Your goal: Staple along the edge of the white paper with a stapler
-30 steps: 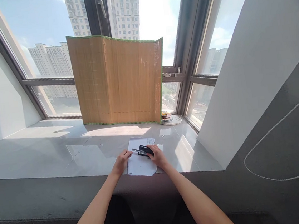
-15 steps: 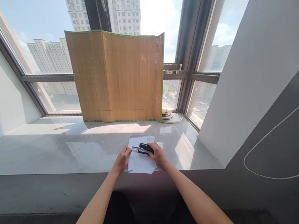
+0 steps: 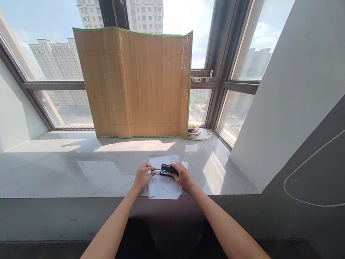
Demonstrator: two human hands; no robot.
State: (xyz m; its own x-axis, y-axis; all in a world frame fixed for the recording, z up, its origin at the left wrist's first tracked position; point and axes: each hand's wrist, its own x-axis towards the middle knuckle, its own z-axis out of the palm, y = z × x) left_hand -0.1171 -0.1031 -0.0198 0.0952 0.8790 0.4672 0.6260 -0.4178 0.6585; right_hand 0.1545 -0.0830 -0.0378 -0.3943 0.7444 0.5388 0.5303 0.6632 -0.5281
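Note:
A black stapler [image 3: 168,169] with its top swung up lies over white paper [image 3: 164,188] at the front edge of the sill. My right hand [image 3: 184,177] is wrapped round its right end. At the other end, the fingers of my left hand [image 3: 143,177] pinch the metal part that sticks out to the left. Whether a small piece is also between those fingertips is too small to tell. Dark print shows on the paper's upper right corner.
A bamboo mat [image 3: 139,83] with green edging stands upright against the window behind. Stacked plates [image 3: 195,132] sit at its lower right. A beaded cord [image 3: 318,205] hangs at the far right. Small scraps lie on the tiled sill [image 3: 55,172].
My left hand has moved up and right from the paper's left edge onto the stapler's metal end. My right hand still holds the stapler. The view has shifted slightly.

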